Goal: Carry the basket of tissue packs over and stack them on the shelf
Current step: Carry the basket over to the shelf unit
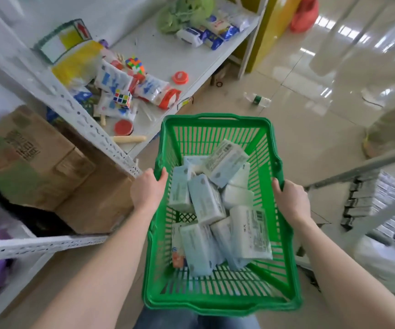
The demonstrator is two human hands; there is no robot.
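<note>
I hold a green plastic basket (217,299) out in front of me, above the floor. My left hand (147,189) grips its left rim and my right hand (291,200) grips its right rim. Inside lie several pale blue and white tissue packs (206,203), jumbled at different angles. A white metal shelf (168,55) stands to the left and ahead, its board holding toys and packets.
On the shelf lie puzzle cubes (122,98), red lids (180,77), plastic packets and more tissue packs (211,34). Cardboard boxes (49,167) sit under it at the left. A plastic bottle (258,99) lies on the glossy tiled floor. Another rack with stacked packs (367,200) stands at the right.
</note>
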